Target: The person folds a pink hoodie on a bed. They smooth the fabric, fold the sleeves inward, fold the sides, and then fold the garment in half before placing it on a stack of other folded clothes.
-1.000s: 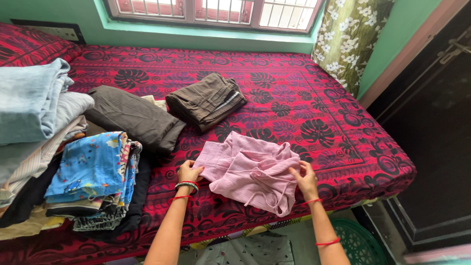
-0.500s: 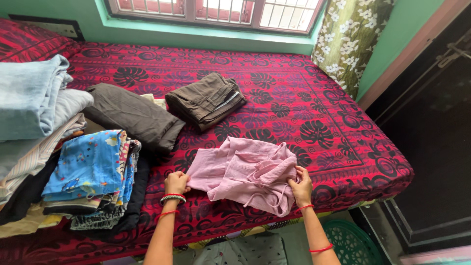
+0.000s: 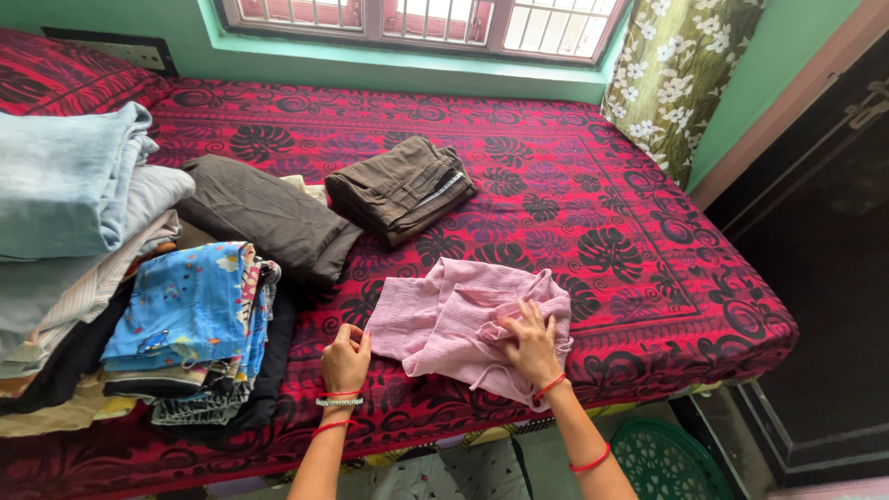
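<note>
Near the bed's [image 3: 648, 231] front edge, the left hand [image 3: 345, 356] pinched the pink garment's [image 3: 444, 319] corner taut — the right hand [image 3: 532, 344] pressed flat, open, smoothing it.

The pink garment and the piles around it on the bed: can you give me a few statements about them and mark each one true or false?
1. The right hand lies flat on the pink garment. True.
2. The left hand holds the folded brown garment. False: it grips the pink garment's near left corner; the brown one lies apart, farther up the bed.
3. The pink garment lies on a red patterned bedsheet. True.
4. The blue printed cloth tops a stack to the right of the pink garment. False: that stack is on the left.
5. A green basket stands on the bed. False: it sits on the floor below the bed's edge.
</note>
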